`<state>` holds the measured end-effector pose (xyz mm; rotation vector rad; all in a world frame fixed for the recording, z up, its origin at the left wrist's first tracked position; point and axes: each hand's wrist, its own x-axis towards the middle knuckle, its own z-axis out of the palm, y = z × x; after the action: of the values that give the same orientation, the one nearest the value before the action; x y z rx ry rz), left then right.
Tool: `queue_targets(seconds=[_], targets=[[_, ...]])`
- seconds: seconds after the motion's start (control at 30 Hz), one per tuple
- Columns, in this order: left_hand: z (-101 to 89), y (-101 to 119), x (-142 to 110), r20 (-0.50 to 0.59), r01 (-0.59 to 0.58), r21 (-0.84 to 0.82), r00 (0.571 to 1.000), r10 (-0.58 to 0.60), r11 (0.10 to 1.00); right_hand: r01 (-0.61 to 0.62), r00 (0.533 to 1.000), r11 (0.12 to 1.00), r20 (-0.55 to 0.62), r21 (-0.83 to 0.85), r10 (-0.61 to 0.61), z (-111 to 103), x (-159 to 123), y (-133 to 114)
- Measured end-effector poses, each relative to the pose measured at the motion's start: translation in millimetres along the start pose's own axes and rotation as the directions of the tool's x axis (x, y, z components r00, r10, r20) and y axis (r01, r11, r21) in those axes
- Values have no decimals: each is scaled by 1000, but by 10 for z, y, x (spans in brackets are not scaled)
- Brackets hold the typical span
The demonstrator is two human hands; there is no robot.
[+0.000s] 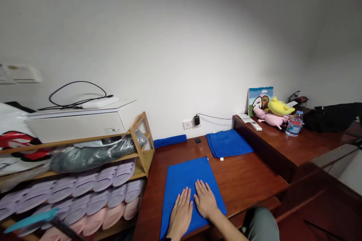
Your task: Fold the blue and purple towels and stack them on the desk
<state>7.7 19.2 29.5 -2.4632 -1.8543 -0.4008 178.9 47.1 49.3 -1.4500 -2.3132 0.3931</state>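
A blue cloth [183, 175] lies spread out on the reddish-brown wooden desk [240, 180], its near edge close to the desk's front. My left hand [181, 211] rests flat on the lower middle of this cloth, palm down with fingers stretched out. Just to its right, my right hand [206, 199] also lies flat on the cloth, fingers extended and slightly spread. Neither hand grips anything. Behind and to the right sits a folded blue cloth [230, 143] with a small white tag. A rolled or narrowly folded blue cloth [170, 141] lies against the wall.
On the left stands a wooden rack [143, 150] with several purple and pink slippers and a white box [76, 124] on top. The raised shelf [305, 150] at right bears a water bottle [294, 124], plush toys and a remote [256, 125]. A charger [197, 120] is plugged in.
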Motion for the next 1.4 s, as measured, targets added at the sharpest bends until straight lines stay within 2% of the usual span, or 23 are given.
queue_targets(seconds=[0.1, 0.2, 0.27, 0.33, 0.37, 0.43, 0.47, 0.53, 0.57, 0.6, 0.67, 0.73, 0.8, 0.93, 1.07, 1.13, 1.2, 1.3, 1.37, 1.4], targets=[[84, -239, -171, -3, 81, 8, 997, -81, 997, -74, 997, 997, 16, -27, 74, -39, -53, 210], [86, -636, -394, -19, 187, 40, 982, -187, 982, -187, 982, 980, 26, -74, 189, -263, -82, 466], [24, -904, -498, -44, 268, 60, 963, -266, 961, -281, 959, 955, 20, -98, 284, -460, -69, 551], [-110, -1059, -488, -132, 356, 56, 929, -346, 933, -337, 941, 937, -26, -95, 336, -647, -8, 482], [-197, -1061, -430, -195, 388, 40, 907, -374, 921, -331, 943, 940, -68, -82, 326, -717, 40, 384], [-363, -890, -240, -296, 392, -8, 878, -376, 920, -222, 964, 974, -163, -51, 211, -770, 145, 98], [-418, -732, -134, -305, 344, -25, 892, -335, 939, -138, 972, 990, -198, -37, 128, -743, 184, -59], [-425, -365, 27, -245, 190, -40, 950, -194, 981, -1, 977, 1000, -213, -4, 0, -589, 196, -317], [-374, -199, 62, -195, 129, -39, 972, -134, 991, 21, 981, 1000, -194, 16, -18, -476, 162, -390], [-296, -68, 63, -143, 92, -31, 985, -95, 995, 14, 987, 999, -162, 37, -8, -352, 105, -416], [-103, 55, -13, -66, 94, -7, 993, -94, 996, -37, 995, 998, -87, 60, 42, -122, -47, -341], [51, 16, -130, -35, 123, 8, 992, -123, 992, -85, 995, 995, -43, 47, 87, 21, -196, -154], [116, -106, -238, -37, 132, 5, 991, -132, 991, -140, 990, 990, -32, 7, 140, 41, -301, 61], [120, -422, -441, -56, 152, -14, 987, -153, 988, -291, 957, 953, -13, -84, 291, -166, -378, 425], [121, -812, -555, -79, 301, -63, 949, -305, 952, -362, 932, 925, -32, -114, 361, -424, -287, 625], [50, -931, -421, -122, 389, -115, 907, -402, 914, -304, 951, 949, -82, -83, 298, -515, -104, 597], [-72, -921, -112, -174, 391, -155, 893, -415, 907, -202, 973, 978, -122, -51, 195, -550, 192, 473], [-209, -731, 545, -189, 211, -123, 954, -232, 970, -81, 991, 997, -111, -9, 79, -453, 743, 210], [-193, -622, 957, -139, 102, -68, 984, -111, 992, -44, 997, 999, -70, 10, 45, -299, 1073, 86], [-151, -603, 1120, -101, 85, -44, 991, -89, 995, -34, 998, 999, -45, 15, 35, -212, 1203, 61]])
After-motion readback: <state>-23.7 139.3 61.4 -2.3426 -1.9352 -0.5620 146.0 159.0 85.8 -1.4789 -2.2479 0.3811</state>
